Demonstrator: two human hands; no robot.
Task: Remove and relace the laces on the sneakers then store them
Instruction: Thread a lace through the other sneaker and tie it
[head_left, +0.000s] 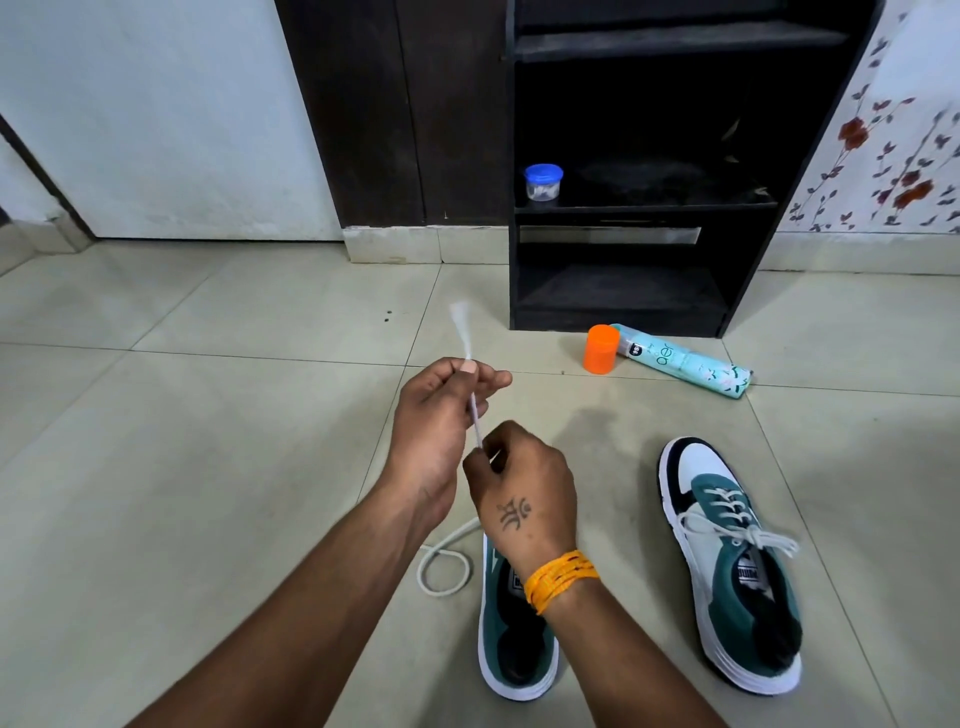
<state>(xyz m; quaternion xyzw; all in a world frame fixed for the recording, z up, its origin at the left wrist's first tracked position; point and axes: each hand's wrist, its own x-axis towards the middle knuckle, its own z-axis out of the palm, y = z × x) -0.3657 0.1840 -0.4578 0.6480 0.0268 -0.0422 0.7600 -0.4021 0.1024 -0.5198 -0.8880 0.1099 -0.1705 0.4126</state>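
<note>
A white lace (475, 415) is pinched taut between the left hand (436, 415) and right hand (524, 493) above the unlaced sneaker (514, 639) — its slack loops on the floor (208, 415). The laced sneaker (727, 561) lies right, near a black shelf (623, 291).

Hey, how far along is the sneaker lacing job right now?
Early on. The left sneaker looks unlaced; its lace trails on the floor, and both hands, left hand and right hand, pinch one end. The right sneaker is still laced and tied. Relacing and storing on the shelf remain.
</note>
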